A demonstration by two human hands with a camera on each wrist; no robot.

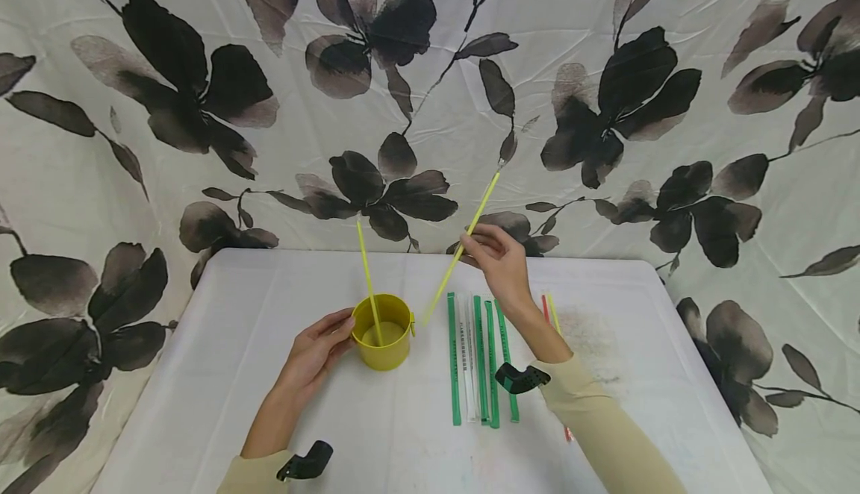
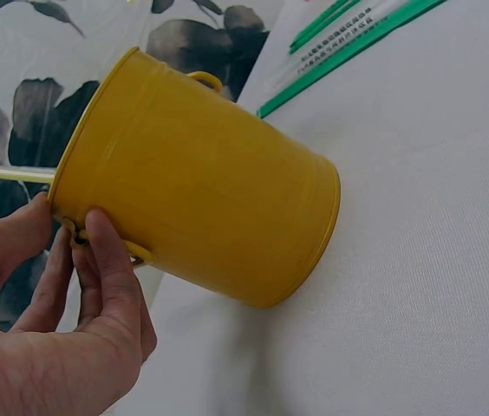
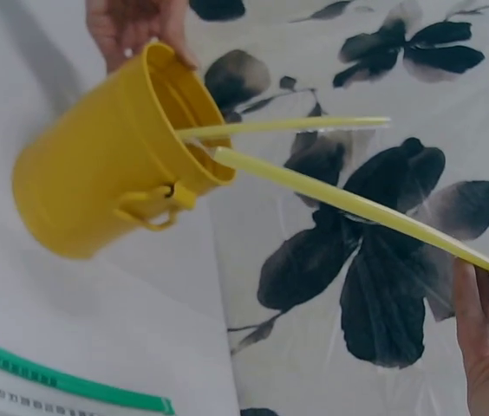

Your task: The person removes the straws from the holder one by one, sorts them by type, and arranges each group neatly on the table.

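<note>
A small yellow bucket stands on the white table, with side loops near its rim. My left hand pinches it at the rim beside one loop, as the left wrist view shows up close. Inside the bucket leans one yellow straw, its upper end rising well above the rim. Between thumb and fingertips, my right hand holds another yellow straw, tilted. That straw's lower end is close to the bucket's mouth in the right wrist view.
Right of the bucket lie several long thin green packets and white printed packets side by side. Partly under my right forearm are a red stick and a yellow stick. A floral cloth hangs behind the table.
</note>
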